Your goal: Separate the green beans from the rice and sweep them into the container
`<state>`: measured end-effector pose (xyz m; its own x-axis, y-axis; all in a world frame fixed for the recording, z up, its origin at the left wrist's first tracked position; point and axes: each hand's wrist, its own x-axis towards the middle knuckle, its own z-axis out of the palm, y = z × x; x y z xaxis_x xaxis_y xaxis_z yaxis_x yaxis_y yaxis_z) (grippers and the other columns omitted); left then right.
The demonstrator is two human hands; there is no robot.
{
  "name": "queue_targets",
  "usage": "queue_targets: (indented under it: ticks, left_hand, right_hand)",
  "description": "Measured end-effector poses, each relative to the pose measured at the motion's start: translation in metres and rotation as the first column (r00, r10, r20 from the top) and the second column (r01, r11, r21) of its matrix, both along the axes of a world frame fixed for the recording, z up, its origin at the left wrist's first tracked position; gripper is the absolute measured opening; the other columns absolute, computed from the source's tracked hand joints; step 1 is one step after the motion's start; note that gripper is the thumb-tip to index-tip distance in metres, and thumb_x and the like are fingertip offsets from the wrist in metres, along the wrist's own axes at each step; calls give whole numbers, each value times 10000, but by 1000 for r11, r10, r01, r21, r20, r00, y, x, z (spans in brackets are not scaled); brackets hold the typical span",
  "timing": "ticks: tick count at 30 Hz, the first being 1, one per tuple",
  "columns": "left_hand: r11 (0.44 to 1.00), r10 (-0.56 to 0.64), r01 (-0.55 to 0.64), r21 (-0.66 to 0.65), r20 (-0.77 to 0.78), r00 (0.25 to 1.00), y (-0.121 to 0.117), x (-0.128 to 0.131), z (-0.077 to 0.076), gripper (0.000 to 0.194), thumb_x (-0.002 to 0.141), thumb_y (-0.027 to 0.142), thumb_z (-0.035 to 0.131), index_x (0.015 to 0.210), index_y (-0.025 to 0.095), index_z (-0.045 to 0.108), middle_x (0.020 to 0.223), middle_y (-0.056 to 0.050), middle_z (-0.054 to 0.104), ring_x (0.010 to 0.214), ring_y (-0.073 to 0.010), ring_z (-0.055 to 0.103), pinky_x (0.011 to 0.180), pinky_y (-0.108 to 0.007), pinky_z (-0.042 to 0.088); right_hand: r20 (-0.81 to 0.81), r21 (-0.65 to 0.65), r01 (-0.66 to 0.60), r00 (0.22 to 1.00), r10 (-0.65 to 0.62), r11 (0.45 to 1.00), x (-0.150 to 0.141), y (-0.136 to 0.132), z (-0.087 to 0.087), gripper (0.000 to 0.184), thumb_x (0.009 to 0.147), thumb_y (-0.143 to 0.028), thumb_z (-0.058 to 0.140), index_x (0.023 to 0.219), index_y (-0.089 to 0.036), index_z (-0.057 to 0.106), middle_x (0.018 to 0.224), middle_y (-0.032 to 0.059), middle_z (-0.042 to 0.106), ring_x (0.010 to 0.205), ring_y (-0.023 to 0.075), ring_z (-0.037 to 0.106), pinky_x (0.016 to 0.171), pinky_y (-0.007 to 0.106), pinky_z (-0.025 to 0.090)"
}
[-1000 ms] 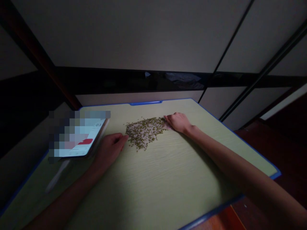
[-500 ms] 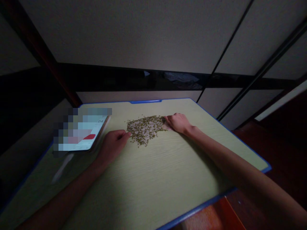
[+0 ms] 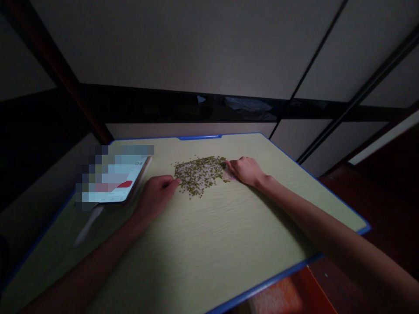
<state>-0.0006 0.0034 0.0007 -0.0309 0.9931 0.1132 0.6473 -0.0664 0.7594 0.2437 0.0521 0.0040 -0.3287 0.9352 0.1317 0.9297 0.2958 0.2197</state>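
A spread of small greenish beans (image 3: 196, 192) mixed with pale pinkish bits lies near the middle of the table. At its left edge is my left hand (image 3: 156, 192), fingers curled, with thumb and forefinger brought together. My right hand (image 3: 245, 169) rests at the right edge, its fingers bent inward and the fingertips by the beans. Beside that hand, a pale pinkish patch (image 3: 229, 175) shows on the tabletop; what it is cannot be made out. Anything inside either hand is hidden or too small to name.
The pale table (image 3: 203, 244) has a blue rim, with a blue handle (image 3: 200, 137) at the far edge. On the left a lit tablet (image 3: 126, 174) leans up, near a blurred whitish strip (image 3: 87, 226). Cabinet panels (image 3: 183, 48) rise behind. Something orange (image 3: 294, 292) sits below the front edge.
My right hand has shifted slightly right and toward me, and more of the pinkish patch shows. My left hand stays at the left edge of the beans. The view has moved a little.
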Motion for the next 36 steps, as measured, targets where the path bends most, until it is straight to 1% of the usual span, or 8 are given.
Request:
queue_targets:
  ticks: [8, 15, 24, 32, 36]
  left_hand:
    - [1000, -4, 4, -1, -18, 1000, 1, 0, -2, 324, 664, 393, 423, 426, 205, 306, 367, 56, 304, 420, -97, 315, 469, -255, 221]
    - [999, -25, 26, 27, -28, 999, 2, -1, -3, 329, 666, 389, 422, 420, 203, 305, 379, 55, 302, 429, -96, 316, 478, -257, 222]
    - [999, -11, 12, 35, -39, 999, 2, 0, -3, 336, 667, 381, 426, 408, 203, 306, 367, 54, 292, 427, -99, 312, 479, -259, 218]
    - [1000, -4, 5, 22, -40, 999, 1, 0, 0, 330, 663, 374, 431, 407, 203, 312, 366, 52, 299, 430, -101, 316, 472, -253, 224]
    - [1000, 0, 1, 19, -36, 999, 0, 2, 1, 331, 664, 372, 435, 408, 203, 310, 371, 51, 303, 434, -101, 318, 470, -249, 228]
  right_hand:
    - [-24, -20, 19, 1000, -20, 1000, -4, -8, 0, 535, 931, -352, 185, 855, -159, 678, 795, 152, 695, 763, 270, 663, 588, 294, 383]
    - [-47, -8, 86, 995, -86, 996, -4, -5, -3, 547, 923, -356, 192, 842, -138, 686, 816, 175, 690, 790, 279, 662, 604, 304, 420]
    - [-52, -7, 115, 992, -116, 993, -5, -2, -1, 558, 926, -352, 187, 858, -113, 687, 826, 181, 688, 791, 272, 661, 628, 310, 445]
    - [-48, -9, 112, 992, -113, 994, -7, 0, -1, 546, 928, -350, 188, 878, -127, 683, 831, 175, 686, 789, 270, 659, 629, 318, 444]
    - [-40, 10, 99, 994, -99, 995, -9, 0, -2, 550, 929, -356, 185, 865, -131, 683, 813, 174, 683, 785, 271, 657, 623, 319, 439]
